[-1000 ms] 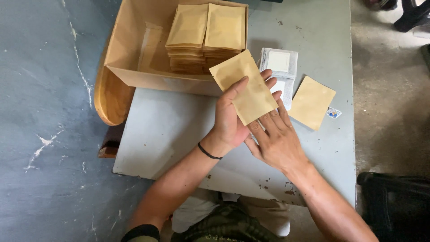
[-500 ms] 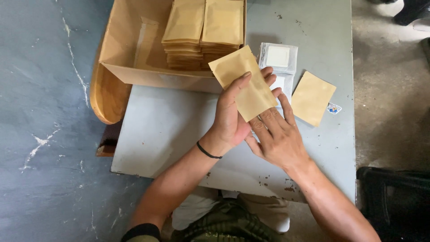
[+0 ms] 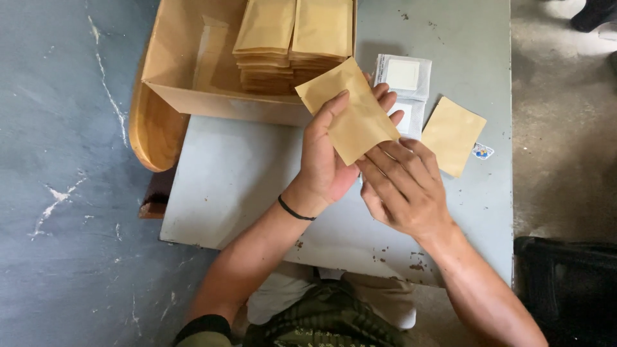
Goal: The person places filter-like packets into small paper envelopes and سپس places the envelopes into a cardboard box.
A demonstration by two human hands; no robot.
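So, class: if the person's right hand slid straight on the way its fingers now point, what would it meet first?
The right hand points up-left at the brown envelope held in the left hand, so probably that envelope first; depth is unclear.

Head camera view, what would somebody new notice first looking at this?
First, the tan paper envelope held up at the centre, with the left hand gripping it and the right hand touching its lower edge. Behind it, at the table's far edge, an open cardboard box holds two stacks of the same envelopes. To the right, white sachets and one more loose envelope lie on the grey table.
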